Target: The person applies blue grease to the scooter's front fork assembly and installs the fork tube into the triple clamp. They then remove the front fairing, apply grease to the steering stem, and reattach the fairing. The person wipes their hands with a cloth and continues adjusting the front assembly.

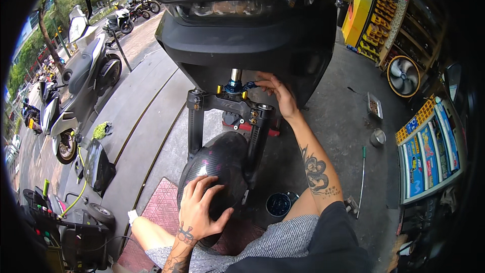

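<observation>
Fork sits beneath the black fairing, stem pointing toward it, long legs running personward. Left hand spreads over the fender; right hand curls at the blue ring, pinch uncertain. Floor opens rightward.

The fender sits before me, its far end between the legs of the fork, and my left hand rests on its near part. Farther away, the stem rises from the fork toward the front panel; my right hand is at the right side of its base. To the fender's right, a bowl stands near my right leg. Farther right are a rod, a cup and, beyond it, a tray. A parked scooter stands far left.
</observation>
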Action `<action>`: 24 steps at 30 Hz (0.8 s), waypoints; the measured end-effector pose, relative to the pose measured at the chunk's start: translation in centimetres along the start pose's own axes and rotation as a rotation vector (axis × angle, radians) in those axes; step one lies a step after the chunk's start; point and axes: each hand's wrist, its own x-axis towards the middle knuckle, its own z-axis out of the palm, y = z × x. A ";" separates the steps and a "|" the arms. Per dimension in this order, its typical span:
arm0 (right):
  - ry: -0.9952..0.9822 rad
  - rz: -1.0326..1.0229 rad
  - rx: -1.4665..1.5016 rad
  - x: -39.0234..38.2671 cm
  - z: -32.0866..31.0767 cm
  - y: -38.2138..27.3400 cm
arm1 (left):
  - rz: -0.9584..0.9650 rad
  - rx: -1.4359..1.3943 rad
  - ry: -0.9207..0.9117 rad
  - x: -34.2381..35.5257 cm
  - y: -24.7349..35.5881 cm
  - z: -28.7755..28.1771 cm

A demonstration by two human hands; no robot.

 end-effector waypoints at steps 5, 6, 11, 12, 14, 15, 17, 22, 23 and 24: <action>0.020 0.195 0.126 -0.1 0.4 2.8 | -0.023 0.021 -0.015 -0.1 0.0 0.4; 0.110 0.195 0.316 0.0 0.7 3.1 | -0.025 0.027 -0.008 -0.1 0.0 0.5; 0.022 0.313 0.501 0.5 2.1 4.3 | -0.046 0.001 0.046 0.1 0.2 0.9; 0.034 0.353 0.425 0.6 2.1 4.4 | -0.074 -0.011 0.100 0.0 0.3 1.1; 0.054 0.279 0.495 0.9 1.9 4.5 | -0.183 0.075 0.177 -0.3 0.4 1.6; 0.021 0.243 0.591 1.0 1.8 4.4 | -0.250 0.084 0.200 -0.4 0.4 1.9; -0.121 0.262 0.658 1.3 1.7 4.1 | -0.369 0.096 0.178 -0.5 0.3 2.2; -0.180 0.240 0.428 2.5 1.1 4.2 | -0.439 0.194 0.047 -0.5 2.5 2.3; -0.277 0.349 0.508 2.9 0.9 4.4 | -0.409 0.189 0.044 -0.5 3.3 2.1; -0.331 0.482 0.516 3.1 0.8 4.6 | -0.421 0.196 0.011 -0.6 4.0 1.9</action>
